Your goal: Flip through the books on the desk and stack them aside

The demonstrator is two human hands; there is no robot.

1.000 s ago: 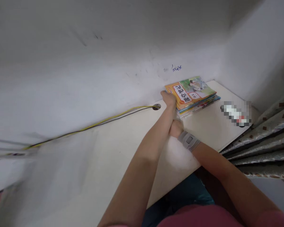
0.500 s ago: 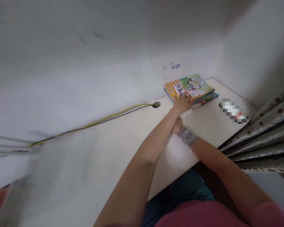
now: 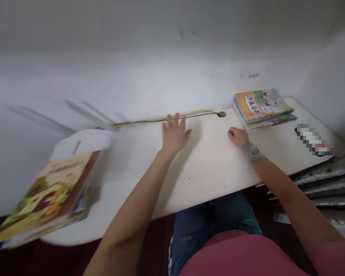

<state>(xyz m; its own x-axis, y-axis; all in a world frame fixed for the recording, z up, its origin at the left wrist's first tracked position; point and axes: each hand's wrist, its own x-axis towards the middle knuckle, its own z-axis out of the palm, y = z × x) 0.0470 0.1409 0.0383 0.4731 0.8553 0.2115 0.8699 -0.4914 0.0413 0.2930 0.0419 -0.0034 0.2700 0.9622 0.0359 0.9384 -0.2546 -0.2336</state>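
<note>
My left hand (image 3: 174,134) hovers or rests palm down with fingers spread over the white desk (image 3: 212,172), holding nothing. My right hand (image 3: 237,137) lies curled on the desktop, empty, with a grey wrist brace (image 3: 253,153) on its wrist. It is the nearer hand to a stack of colourful paperback books (image 3: 263,109) at the back right, but does not touch it. A second, blurred pile of picture books (image 3: 48,195) lies at the desk's front left, well away from both hands.
A white sheet or box (image 3: 80,140) lies behind the left pile. A yellow and black cable (image 3: 166,120) runs along the wall to a desk grommet (image 3: 222,114). A pixelated object (image 3: 313,138) lies at the right. A patterned curtain (image 3: 327,180) hangs beyond the desk's right edge.
My left hand has left the book stack and moved left, fingers spread. The view has swung left, bringing the left book pile into sight. My right hand has drawn slightly away from the stack.
</note>
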